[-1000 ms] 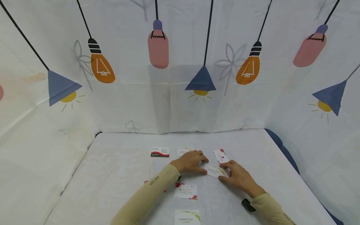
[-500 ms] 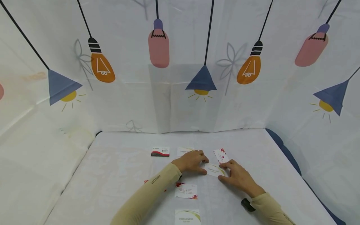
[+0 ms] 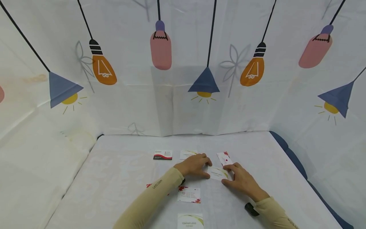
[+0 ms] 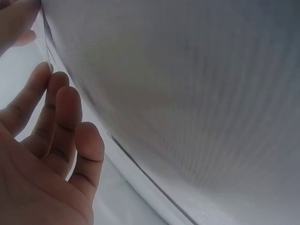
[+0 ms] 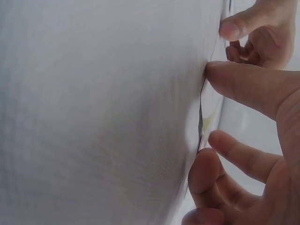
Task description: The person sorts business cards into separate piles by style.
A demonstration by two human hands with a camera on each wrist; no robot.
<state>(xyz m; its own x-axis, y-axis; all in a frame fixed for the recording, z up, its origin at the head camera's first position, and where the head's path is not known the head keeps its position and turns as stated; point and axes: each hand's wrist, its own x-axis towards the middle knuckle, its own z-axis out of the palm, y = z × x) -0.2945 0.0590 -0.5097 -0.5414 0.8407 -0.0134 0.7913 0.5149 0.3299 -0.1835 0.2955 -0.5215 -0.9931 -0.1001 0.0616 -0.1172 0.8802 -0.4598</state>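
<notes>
Between my two hands a white business card (image 3: 218, 174) with a green-gold curve and grey lettering lies on the white table. My left hand (image 3: 194, 164) holds its left edge, thumb at the near corner and index finger at the far one. At the right edge my right hand (image 3: 243, 179) grips it the same way. Just beyond, a white business card with red leaves (image 3: 224, 158) lies at an angle, close to the right fingertips. In the right wrist view, thumb and fingertips (image 5: 220, 75) touch down at the card's edge, seen nearly side-on.
Behind the left hand lie a black-and-red card (image 3: 163, 155) and a partly covered white card (image 3: 186, 154). Nearer are a red-leaf card (image 3: 189, 194), a green-curve card (image 3: 190, 221) and a card (image 3: 148, 185) mostly hidden under the left forearm. A printed curtain (image 3: 183, 108) closes the back.
</notes>
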